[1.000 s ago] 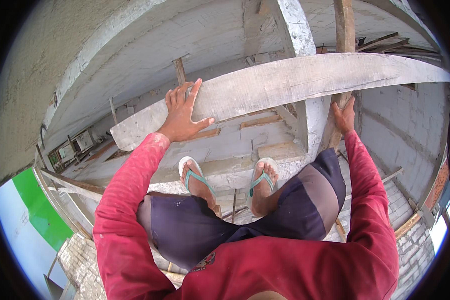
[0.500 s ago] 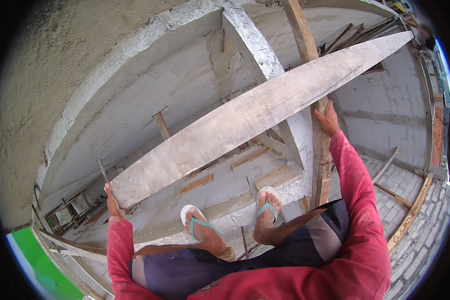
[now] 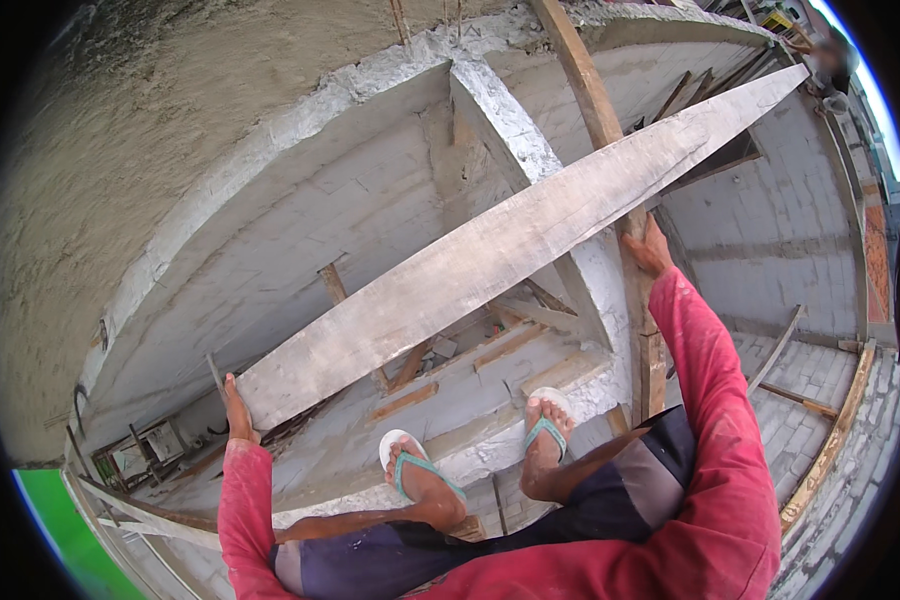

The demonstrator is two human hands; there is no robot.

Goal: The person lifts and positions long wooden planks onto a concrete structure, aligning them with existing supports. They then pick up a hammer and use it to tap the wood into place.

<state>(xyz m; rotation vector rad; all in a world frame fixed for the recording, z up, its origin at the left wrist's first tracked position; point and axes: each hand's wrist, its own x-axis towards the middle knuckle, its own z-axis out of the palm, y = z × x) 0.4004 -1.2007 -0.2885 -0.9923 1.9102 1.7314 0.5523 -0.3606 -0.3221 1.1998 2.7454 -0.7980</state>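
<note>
A long, pale wooden board (image 3: 490,250), curved along both edges and tapering to a point at the far right, slants across the view. My left hand (image 3: 238,410) holds its blunt near-left end, the fingers upright against the end face. The board crosses over a rough timber beam (image 3: 638,290). Just below the board's near edge, my right hand (image 3: 650,247) grips this beam, thumb across its face. Some right fingers are hidden behind the timber, and the fingertips come close to the board's edge.
My sandaled feet (image 3: 425,470) stand on a narrow concrete ledge (image 3: 480,450). Beyond the board, a concrete cross rib (image 3: 510,120) meets a curved rim (image 3: 220,190). Loose timber pieces (image 3: 405,402) lie below. Another person (image 3: 832,65) is at the far right.
The board's left end has shifted right and slightly down in view, while its tip has moved a little left. My left hand has moved with it; the view has tilted slightly.
</note>
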